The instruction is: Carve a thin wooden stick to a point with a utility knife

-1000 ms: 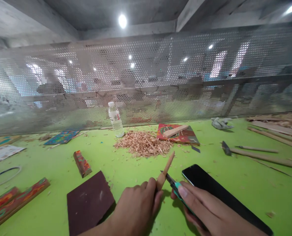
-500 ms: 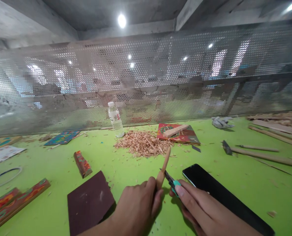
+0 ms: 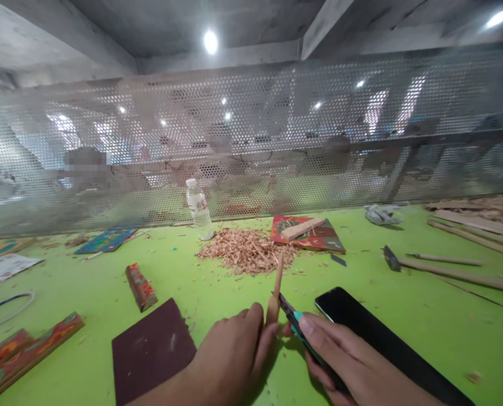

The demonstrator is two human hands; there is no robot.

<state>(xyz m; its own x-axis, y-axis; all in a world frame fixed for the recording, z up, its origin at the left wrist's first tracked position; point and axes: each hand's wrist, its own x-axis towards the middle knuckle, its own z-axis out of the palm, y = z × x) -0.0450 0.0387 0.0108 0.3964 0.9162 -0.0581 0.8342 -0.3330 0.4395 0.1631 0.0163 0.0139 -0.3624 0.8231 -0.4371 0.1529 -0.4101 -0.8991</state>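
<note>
Pale wood up front: the slim wooden piece (image 3: 278, 276) points away over the green table (image 3: 217, 293), just short of the shavings pile (image 3: 245, 251). Left hand (image 3: 234, 349) has its fingers curled closed round the thick near end, presumably to steady it while leaving the narrow part exposed. Right hand (image 3: 348, 352) is wrapped snugly round the knife (image 3: 287, 309), thumb along the handle, likely for fine control, blade crossing the wood. Beside that wrist, the phone (image 3: 361, 321) lies within easy reach; across, the dark sheet (image 3: 150, 349) sits flat near the left forearm.
</note>
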